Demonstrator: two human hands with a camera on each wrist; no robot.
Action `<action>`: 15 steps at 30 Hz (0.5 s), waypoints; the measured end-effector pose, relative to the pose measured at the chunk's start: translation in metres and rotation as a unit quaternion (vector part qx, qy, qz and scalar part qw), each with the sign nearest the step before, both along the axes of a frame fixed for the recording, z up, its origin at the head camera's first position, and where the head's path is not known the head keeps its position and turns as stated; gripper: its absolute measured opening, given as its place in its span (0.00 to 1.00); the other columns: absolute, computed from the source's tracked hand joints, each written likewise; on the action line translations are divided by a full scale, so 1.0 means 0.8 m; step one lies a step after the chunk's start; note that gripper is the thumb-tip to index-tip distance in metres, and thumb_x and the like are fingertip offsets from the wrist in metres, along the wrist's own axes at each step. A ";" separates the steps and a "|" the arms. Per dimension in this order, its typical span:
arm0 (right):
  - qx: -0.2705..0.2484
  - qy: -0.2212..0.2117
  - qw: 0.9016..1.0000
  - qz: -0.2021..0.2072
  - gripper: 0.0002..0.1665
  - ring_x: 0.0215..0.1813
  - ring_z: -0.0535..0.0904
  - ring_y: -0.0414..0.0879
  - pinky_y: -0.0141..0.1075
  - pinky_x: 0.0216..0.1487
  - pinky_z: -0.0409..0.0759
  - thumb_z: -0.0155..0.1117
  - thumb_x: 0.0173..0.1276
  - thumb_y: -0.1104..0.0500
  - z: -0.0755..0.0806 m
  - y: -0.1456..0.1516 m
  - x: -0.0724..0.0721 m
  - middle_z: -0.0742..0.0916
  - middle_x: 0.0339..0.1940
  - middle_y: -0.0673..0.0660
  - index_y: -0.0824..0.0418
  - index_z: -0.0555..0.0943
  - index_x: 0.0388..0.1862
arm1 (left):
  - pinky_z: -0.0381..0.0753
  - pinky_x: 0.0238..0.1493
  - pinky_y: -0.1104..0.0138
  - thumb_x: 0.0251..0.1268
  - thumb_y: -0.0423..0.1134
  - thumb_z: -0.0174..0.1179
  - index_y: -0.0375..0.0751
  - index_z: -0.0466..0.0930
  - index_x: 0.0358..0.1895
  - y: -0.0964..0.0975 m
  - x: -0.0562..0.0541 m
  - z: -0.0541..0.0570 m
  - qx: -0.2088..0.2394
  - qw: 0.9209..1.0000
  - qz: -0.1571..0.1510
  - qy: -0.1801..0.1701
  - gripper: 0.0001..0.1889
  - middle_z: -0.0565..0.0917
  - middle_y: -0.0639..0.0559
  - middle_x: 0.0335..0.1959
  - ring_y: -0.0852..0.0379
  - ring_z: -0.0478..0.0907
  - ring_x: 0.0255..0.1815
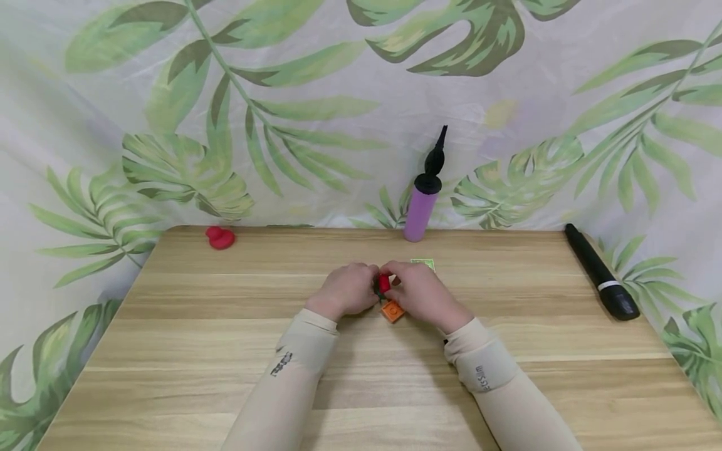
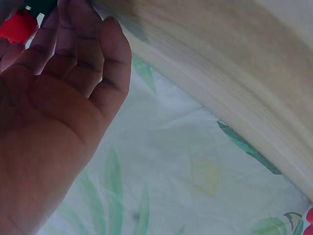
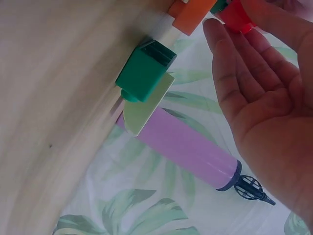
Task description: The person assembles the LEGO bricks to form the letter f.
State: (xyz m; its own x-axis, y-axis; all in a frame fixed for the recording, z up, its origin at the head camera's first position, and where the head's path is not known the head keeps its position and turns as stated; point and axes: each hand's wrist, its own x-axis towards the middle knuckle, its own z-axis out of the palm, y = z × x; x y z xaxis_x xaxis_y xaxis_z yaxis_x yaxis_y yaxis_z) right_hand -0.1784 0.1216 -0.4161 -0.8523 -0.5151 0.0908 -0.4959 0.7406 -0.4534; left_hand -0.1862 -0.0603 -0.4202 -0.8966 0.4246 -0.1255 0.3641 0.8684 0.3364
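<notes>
Both hands meet near the middle of the wooden table in the head view. My right hand (image 1: 424, 294) pinches a small red toy brick (image 1: 385, 284) between thumb and fingers. Against it, my left hand (image 1: 351, 289) grips a dark green toy brick (image 2: 43, 6), mostly covered by the fingers. The red and green pieces touch or nearly touch; their join is hidden. An orange toy brick (image 1: 392, 311) lies just below the fingertips. In the right wrist view, another green brick (image 3: 144, 71) stands on the table near the right hand.
A pale green flat piece (image 3: 146, 107) is beyond the standing green brick. At the table's back edge stands a purple hand pump (image 1: 420, 213) with a black nozzle. A red rubber duck (image 1: 220, 238) sits back left; a black microphone (image 1: 602, 274) lies at right.
</notes>
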 end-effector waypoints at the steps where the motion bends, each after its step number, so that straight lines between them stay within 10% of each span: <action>1: 0.000 0.000 1.000 -0.001 0.21 0.50 0.89 0.52 0.46 0.52 0.87 0.76 0.68 0.64 -0.001 0.000 0.000 0.92 0.50 0.55 0.59 0.85 0.60 | 0.85 0.46 0.52 0.66 0.40 0.70 0.42 0.83 0.45 0.000 0.000 0.000 0.000 1.000 0.000 -0.001 0.09 0.85 0.49 0.38 0.50 0.82 0.42; 15: -0.015 -0.001 1.000 0.012 0.15 0.51 0.88 0.50 0.45 0.55 0.87 0.75 0.69 0.63 -0.001 -0.002 0.001 0.91 0.52 0.57 0.61 0.88 0.54 | 0.85 0.49 0.53 0.68 0.40 0.72 0.43 0.81 0.48 0.001 -0.002 -0.003 0.000 1.000 -0.003 -0.012 0.12 0.86 0.48 0.42 0.52 0.82 0.44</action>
State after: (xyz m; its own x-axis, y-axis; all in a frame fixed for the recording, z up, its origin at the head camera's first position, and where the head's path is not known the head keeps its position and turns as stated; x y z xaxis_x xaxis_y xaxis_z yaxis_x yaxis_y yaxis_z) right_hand -0.1774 0.1196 -0.4172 -0.8394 -0.5332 0.1049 -0.5133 0.7146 -0.4753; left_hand -0.1877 -0.0596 -0.4230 -0.8904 0.4307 -0.1474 0.3615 0.8657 0.3462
